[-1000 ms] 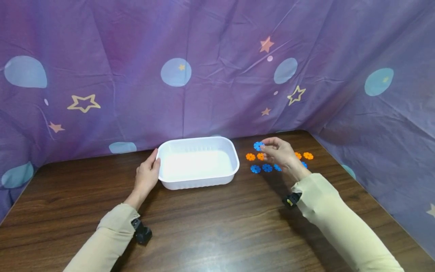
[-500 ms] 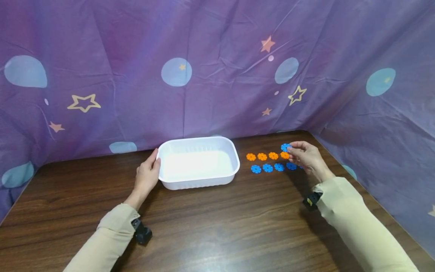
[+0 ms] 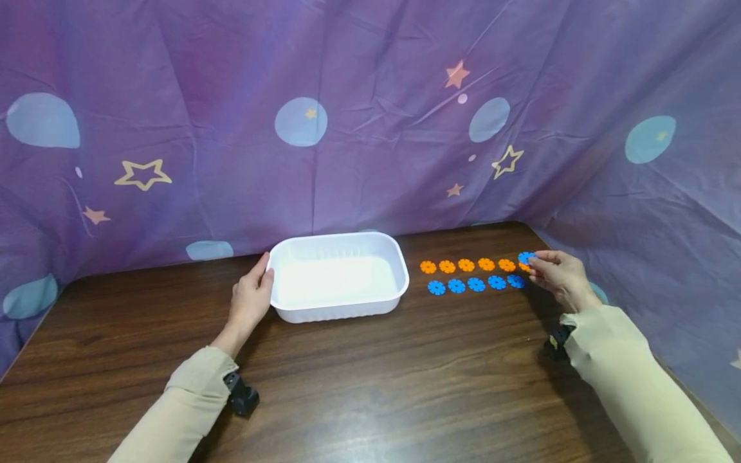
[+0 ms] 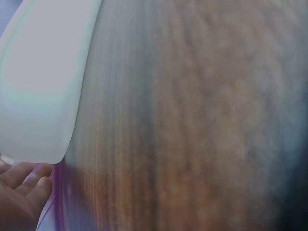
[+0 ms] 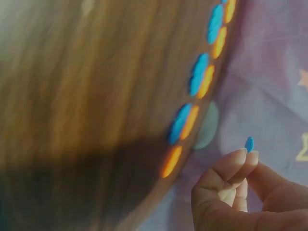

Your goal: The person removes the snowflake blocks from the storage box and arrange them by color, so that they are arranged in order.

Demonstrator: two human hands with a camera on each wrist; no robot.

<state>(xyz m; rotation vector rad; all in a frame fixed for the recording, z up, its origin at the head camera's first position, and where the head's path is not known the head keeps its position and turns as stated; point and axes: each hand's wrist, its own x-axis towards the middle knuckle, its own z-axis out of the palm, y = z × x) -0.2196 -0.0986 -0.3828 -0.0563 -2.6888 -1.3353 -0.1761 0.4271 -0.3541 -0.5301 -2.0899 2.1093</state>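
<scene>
At the back of the table, a white plastic tray (image 3: 336,314) stands with nothing in it. My left hand (image 3: 251,299) grips its left rim; in the left wrist view the fingers (image 4: 30,185) lie against the tray's end. My right hand (image 3: 560,278) pinches a blue notched plastic disc (image 3: 525,258) between thumb and fingertips, held above the right end of an orange row. In the right wrist view that disc (image 5: 249,144) shows edge-on. Right of the tray lie a row of orange discs (image 3: 466,265) and, nearer me, a row of blue discs (image 3: 476,285).
The brown wooden table (image 3: 347,379) ends at a purple curtain (image 3: 370,161) with stars and balloon shapes, behind and on the right. The right hand is close to the table's right edge. A small black camera (image 3: 242,397) sits on each wrist.
My right hand has carried the blue disc rightward along the orange row, from its left end to its right end, uncovering the discs beneath. The left hand and tray have stayed put.
</scene>
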